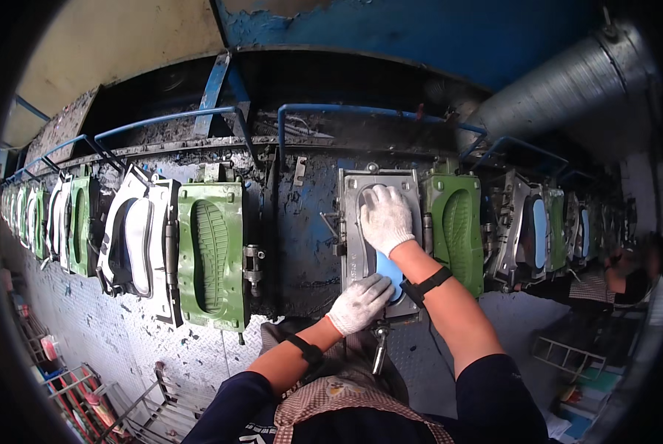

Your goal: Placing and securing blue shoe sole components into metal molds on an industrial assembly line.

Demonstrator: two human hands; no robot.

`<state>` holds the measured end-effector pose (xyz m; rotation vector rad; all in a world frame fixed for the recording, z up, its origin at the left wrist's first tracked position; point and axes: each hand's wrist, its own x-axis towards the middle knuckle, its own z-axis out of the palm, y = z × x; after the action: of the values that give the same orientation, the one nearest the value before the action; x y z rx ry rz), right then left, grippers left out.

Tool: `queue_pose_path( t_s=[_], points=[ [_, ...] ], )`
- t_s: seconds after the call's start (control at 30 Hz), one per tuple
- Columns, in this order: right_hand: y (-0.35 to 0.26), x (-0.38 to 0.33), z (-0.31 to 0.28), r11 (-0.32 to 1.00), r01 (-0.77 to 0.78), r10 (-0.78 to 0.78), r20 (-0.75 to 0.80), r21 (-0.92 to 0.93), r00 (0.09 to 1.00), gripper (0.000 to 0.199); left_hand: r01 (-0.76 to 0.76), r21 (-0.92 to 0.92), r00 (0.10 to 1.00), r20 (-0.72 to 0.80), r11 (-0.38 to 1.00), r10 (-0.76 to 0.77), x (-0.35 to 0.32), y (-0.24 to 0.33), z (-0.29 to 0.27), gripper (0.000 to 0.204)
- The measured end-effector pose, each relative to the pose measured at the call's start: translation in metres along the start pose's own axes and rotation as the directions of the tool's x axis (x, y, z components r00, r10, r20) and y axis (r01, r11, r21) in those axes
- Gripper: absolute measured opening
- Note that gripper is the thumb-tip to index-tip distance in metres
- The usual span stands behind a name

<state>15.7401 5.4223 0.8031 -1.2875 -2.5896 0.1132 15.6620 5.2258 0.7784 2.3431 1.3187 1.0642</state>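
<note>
A light-blue sole-shaped piece point(389, 272) lies in the sole cavity of a grey metal mould half point(354, 255). My right hand point(385, 220), in a white knitted glove, rests on the far part of the cavity with its fingers apart and slightly bent. It hides the far part of the blue piece. My left hand point(361, 304), gloved the same way, lies with its fingers flat on the near end of the piece, by the mould's left edge. Hinged on the right is the green mould half point(456, 233), lying opened with its ribbed sole pattern upward.
On the left stands another opened mould with a green half point(211, 255) and a silver half point(140, 244). More moulds run along both sides, and one on the right holds a blue piece point(539, 234). Blue rails point(368, 109) stand behind. A person point(616, 270) works at the far right.
</note>
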Motion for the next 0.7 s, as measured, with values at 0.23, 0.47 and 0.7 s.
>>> queue_pose_path(
  t_s=[0.23,0.47,0.7],
  points=[
    [0.016,-0.011,-0.009,0.997,-0.045,0.046,-0.022,0.07,0.999,0.04,-0.125,0.025,0.979,0.163,0.992,0.119,0.025,-0.002,-0.008,0.04],
    [0.021,-0.197,-0.071,0.469,-0.426,0.582,0.093,0.774,0.808,0.033,-0.26,-0.25,0.711,0.605,0.933,0.36,0.087,-0.049,-0.015,0.046],
    [-0.029,-0.298,-0.027,-0.399,-0.868,-0.37,0.814,0.296,0.448,0.009,-0.26,-0.18,0.656,0.688,0.949,0.31,0.096,-0.029,0.003,0.076]
  ],
)
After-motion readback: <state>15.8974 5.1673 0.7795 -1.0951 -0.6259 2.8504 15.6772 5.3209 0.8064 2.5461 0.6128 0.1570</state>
